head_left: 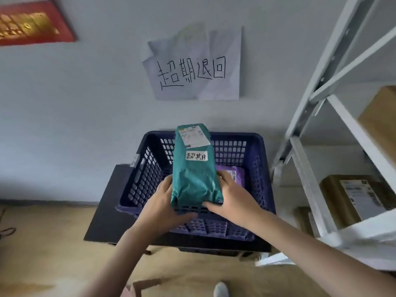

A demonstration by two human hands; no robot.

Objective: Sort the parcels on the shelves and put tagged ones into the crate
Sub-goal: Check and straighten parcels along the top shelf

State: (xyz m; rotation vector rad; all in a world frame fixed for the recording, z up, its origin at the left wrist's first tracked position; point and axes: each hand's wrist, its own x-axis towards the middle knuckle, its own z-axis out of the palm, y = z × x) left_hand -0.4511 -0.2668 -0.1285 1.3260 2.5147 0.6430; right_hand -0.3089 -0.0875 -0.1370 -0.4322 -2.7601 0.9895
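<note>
While you look down, biggest thing is the white metal shelf unit (317,133) on your right, w/ brown cardboard boxes (353,198) on its lower levels and another box higher up at the frame edge. Next in size is the dark blue slotted crate (263,168), standing against the pale wall on a dark low platform (102,211) over a tan floor. On the wall above the crate hangs a creased paper sign (195,67) w/ handwritten characters; a red and gold plaque (32,20) shows top left.

Over the crate's near half you hold a green parcel (192,168), long axis running away from you, far end raised toward the back wall of the crate. It carries a printed shipping label near the far end and a small white handwritten tag (196,156) mid-body. Your left hand (165,202) grips the parcel's near-left side, thumb along the edge, fingers under it. Your right hand (231,196) grips the near-right side, fingers curled over the top edge, thumb at the near corner. Both grips are clamped on the parcel.

Inside the crate, right of the green parcel, lies a purple parcel (233,170), partly hidden by your right hand. A shoe tip (220,289) shows at the bottom edge.
</note>
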